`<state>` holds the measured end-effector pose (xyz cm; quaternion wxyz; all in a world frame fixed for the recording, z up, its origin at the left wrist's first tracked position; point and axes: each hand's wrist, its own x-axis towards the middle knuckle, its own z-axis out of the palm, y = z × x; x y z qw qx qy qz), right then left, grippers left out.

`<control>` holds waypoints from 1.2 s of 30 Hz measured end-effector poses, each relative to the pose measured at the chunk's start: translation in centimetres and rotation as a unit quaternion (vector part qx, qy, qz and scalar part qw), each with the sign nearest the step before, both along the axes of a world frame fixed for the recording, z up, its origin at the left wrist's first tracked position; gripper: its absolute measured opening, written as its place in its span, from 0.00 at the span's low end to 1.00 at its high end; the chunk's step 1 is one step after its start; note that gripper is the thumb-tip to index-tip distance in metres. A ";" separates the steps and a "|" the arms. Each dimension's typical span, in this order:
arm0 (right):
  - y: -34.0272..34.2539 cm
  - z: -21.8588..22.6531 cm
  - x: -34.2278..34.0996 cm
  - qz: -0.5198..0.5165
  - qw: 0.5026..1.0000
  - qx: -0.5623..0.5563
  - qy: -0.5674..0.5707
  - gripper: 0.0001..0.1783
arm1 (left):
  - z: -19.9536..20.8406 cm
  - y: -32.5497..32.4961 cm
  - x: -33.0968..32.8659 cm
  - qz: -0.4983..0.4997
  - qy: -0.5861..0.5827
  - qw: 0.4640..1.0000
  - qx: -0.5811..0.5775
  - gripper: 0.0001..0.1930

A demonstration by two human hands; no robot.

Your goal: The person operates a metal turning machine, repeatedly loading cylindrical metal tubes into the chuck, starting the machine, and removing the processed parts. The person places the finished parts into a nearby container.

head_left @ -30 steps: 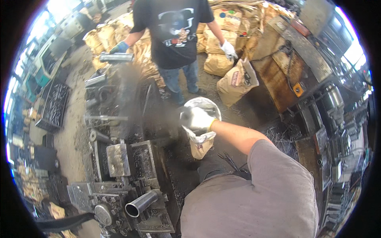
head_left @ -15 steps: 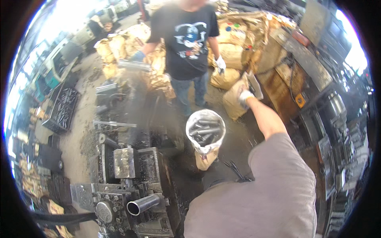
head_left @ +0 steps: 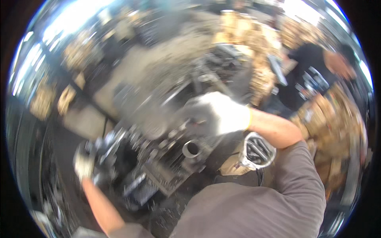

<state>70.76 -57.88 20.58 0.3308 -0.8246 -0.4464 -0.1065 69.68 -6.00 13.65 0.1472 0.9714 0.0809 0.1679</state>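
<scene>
Head view: the metal tube (head_left: 189, 154) sits on the metalworking machine (head_left: 168, 176), open end facing the camera, as it did half a second earlier. The gloved right hand (head_left: 224, 115), previously at a tan sack beyond the machine, is now near the tube, over the machine; blur prevents telling whether its fingers are closed or gripping anything. The gloved left hand (head_left: 84, 164), out of view earlier, is now at the machine's left end; its grip likewise cannot be told. Beside the right forearm, a paper sack (head_left: 232, 166) with a white liner (head_left: 247, 162) contains grey metal pieces (head_left: 258, 151). Farther off, a co-worker (head_left: 305, 77) has another metal tube (head_left: 277, 70) alongside, near stacked tan sacks (head_left: 238, 29).
</scene>
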 end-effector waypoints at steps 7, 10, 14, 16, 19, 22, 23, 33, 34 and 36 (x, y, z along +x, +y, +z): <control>19.3 0.8 7.5 0.231 0.928 -0.291 0.031 0.30 | 0.5 1.9 -3.3 0.113 -0.010 0.991 0.076 0.28; 26.7 -1.2 9.0 0.205 0.824 -0.524 -0.066 0.33 | -0.3 2.6 -2.5 0.099 -0.039 0.990 0.091 0.28; 32.1 -7.2 12.6 0.261 0.722 -0.639 -0.051 0.21 | -0.4 2.6 -2.1 0.092 -0.051 0.990 0.095 0.27; 32.5 -10.5 13.3 0.297 0.701 -0.647 -0.027 0.27 | -0.8 2.3 -1.2 0.084 -0.063 0.990 0.098 0.27; 32.1 -8.3 14.2 0.339 0.829 -0.434 0.098 0.22 | 0.2 1.8 -2.4 0.104 -0.027 0.992 0.068 0.27; 32.3 -6.6 16.7 0.198 0.896 -0.115 0.381 0.26 | -0.1 2.7 -3.2 0.108 -0.052 0.989 0.082 0.27; 32.2 -6.1 17.8 0.173 0.869 0.048 0.461 0.24 | -0.1 2.6 -3.3 0.117 -0.052 0.989 0.076 0.27; 35.2 -13.2 17.3 0.185 0.879 -0.438 0.026 0.35 | -0.6 1.7 -2.1 0.145 -0.050 0.984 0.095 0.39; 34.9 -14.2 19.4 0.226 0.872 -0.432 0.035 0.40 | -0.3 1.1 -2.0 0.143 -0.041 0.986 0.070 0.43; 35.5 -11.5 21.1 0.261 0.793 -0.486 0.260 0.36 | -0.3 1.4 -2.9 0.164 -0.049 0.982 0.083 0.43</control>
